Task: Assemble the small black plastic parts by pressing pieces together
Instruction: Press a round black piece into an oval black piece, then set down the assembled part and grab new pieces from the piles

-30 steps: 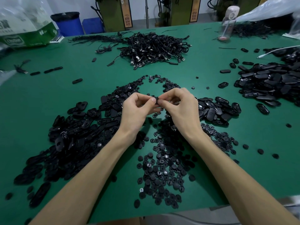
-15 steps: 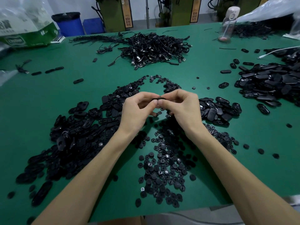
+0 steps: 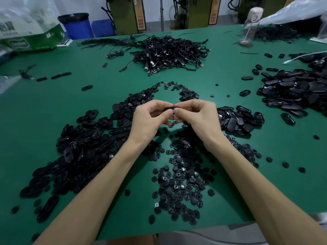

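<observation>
My left hand (image 3: pixel 147 121) and my right hand (image 3: pixel 199 118) meet above the middle of the green table (image 3: pixel 53 106). Between their fingertips both pinch one small black plastic part (image 3: pixel 170 109), mostly hidden by the fingers. Below the hands lies a heap of small round black pieces (image 3: pixel 180 184). A pile of oval black shells (image 3: pixel 85 144) spreads to the left. More oval shells (image 3: pixel 237 121) lie just right of my right hand.
A tangle of black cables (image 3: pixel 169 52) sits at the back centre. Another big heap of oval parts (image 3: pixel 297 91) fills the right side. A clear bottle (image 3: pixel 250 25) stands at the back right, a green-and-white bag (image 3: pixel 31 30) at the back left. The table's front edge (image 3: pixel 177 230) runs under my forearms.
Both hands stay together on the part. They have dropped slightly towards me, and the fingertips have shifted their pinch around the small piece.
</observation>
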The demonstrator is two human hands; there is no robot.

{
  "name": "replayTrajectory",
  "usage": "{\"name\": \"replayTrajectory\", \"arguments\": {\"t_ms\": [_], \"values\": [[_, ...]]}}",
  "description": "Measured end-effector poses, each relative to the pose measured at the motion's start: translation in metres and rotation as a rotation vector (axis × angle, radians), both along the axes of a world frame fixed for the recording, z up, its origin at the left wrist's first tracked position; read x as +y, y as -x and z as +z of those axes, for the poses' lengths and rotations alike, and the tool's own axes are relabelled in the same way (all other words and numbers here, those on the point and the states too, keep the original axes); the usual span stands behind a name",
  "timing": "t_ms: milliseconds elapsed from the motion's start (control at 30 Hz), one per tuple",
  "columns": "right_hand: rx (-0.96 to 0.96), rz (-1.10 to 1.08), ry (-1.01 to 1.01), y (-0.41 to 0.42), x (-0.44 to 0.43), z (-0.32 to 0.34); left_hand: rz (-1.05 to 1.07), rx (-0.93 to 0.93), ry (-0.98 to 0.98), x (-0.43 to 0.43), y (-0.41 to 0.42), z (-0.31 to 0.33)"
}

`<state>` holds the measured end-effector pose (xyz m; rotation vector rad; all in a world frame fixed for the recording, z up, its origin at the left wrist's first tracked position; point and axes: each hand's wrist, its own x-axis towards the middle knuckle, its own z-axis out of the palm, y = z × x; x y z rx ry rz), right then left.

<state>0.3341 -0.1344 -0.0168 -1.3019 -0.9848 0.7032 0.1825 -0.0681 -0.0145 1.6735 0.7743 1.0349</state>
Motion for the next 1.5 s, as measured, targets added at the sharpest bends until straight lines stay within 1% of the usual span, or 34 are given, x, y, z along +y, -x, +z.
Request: {"name": "replayTrajectory", "arguments": {"t_ms": [167,333,467,600,767,900,1000,1233,1300,1367,1433,1500], "values": [[-0.026,-0.017,0.013,0.002,0.0,-0.001,0.033,0.045,-0.018,0.0,-0.002,-0.002],[-0.118,-0.033,0.029,0.005,0.001,-0.001,0.122,0.112,-0.061,-0.002,-0.007,-0.003],[-0.165,-0.044,0.032,0.007,0.001,-0.001,0.142,0.153,-0.087,-0.004,-0.008,-0.001],[-0.163,-0.051,0.03,0.007,0.0,0.0,0.118,0.141,-0.073,-0.002,-0.006,0.0],[-0.09,-0.065,0.028,0.004,-0.002,0.001,0.003,0.026,0.043,0.002,0.0,0.0],[-0.082,-0.044,0.023,0.005,-0.002,0.002,-0.003,0.0,0.067,0.003,0.0,0.0],[-0.112,-0.047,0.024,0.007,-0.002,0.002,0.033,-0.001,0.053,0.003,-0.001,0.0],[-0.15,-0.078,0.022,0.007,-0.004,0.004,0.065,0.079,-0.066,0.001,-0.004,0.0],[-0.241,-0.135,0.011,0.008,-0.004,0.003,0.101,0.143,-0.14,0.001,-0.003,0.001],[-0.409,-0.236,-0.012,0.006,-0.004,0.005,0.221,0.268,-0.282,0.003,0.001,0.005],[-0.578,-0.312,-0.025,0.002,-0.006,0.007,0.417,0.499,-0.448,0.011,0.01,0.009],[-0.702,-0.36,-0.003,-0.002,-0.008,0.006,0.586,0.78,-0.535,0.022,0.022,0.01]]}}
